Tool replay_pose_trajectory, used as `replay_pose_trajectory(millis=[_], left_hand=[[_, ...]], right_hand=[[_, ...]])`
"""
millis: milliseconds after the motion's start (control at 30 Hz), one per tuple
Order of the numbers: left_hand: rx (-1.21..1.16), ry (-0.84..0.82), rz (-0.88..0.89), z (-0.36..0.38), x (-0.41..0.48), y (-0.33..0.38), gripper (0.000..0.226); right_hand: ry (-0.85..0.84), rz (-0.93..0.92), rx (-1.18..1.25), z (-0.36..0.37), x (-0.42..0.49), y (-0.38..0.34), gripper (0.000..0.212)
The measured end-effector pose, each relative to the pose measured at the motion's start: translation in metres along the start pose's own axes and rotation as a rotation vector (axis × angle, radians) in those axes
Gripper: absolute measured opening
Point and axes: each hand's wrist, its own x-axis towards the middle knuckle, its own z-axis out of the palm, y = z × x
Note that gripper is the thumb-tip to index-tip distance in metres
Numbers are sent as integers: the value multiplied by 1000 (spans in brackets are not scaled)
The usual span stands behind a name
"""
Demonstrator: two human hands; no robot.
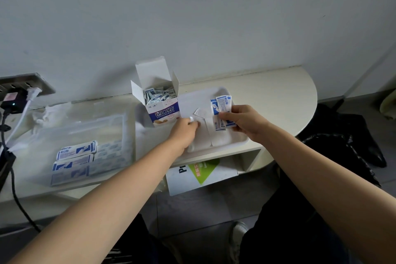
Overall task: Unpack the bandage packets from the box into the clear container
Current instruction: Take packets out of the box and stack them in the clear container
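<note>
An open white-and-blue bandage box (163, 109) stands at the back of the desk, full of small packets (159, 94). My right hand (242, 121) grips a fanned bunch of blue-and-white bandage packets (222, 111) over a white tray (237, 142). My left hand (185, 132) is over the tray just in front of the box, fingers curled, pinching a small white piece (191, 118). The clear container (70, 133) lies at the left with several packets (74, 157) in it.
White paper pieces (200, 112) lie on the tray. A power strip with plugs and cables (16, 97) sits at the far left. A booklet (201, 172) lies on the shelf under the desk. A black bag (347, 148) is on the floor at right.
</note>
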Motion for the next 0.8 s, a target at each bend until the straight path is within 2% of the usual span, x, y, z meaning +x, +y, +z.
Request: replay_pose_trajectory(millis=[100,200,267,333,467,533,700,800], left_hand=[[612,107,188,-3,1,-10,18],[938,270,393,-3,-9,-6,29],[934,256,551,0,-11,0,36],[869,142,583,6,-7,6,47],[1009,12,437,19,9,15,77],[1047,-1,385,22,14,14,84],[907,11,325,22,21,15,73],[731,61,348,19,25,12,47]], right_hand=[[61,-37,-35,-5,-1,0,17],[116,-64,-25,-10,0,0,16],[139,-68,-24,-12,1,1,14],[148,-71,-25,-14,1,2,13],[154,-73,-31,-18,2,5,12],[146,-71,-34,-18,4,8,15],[135,-62,-46,-22,9,10,22],[133,-59,-50,-24,10,10,24]])
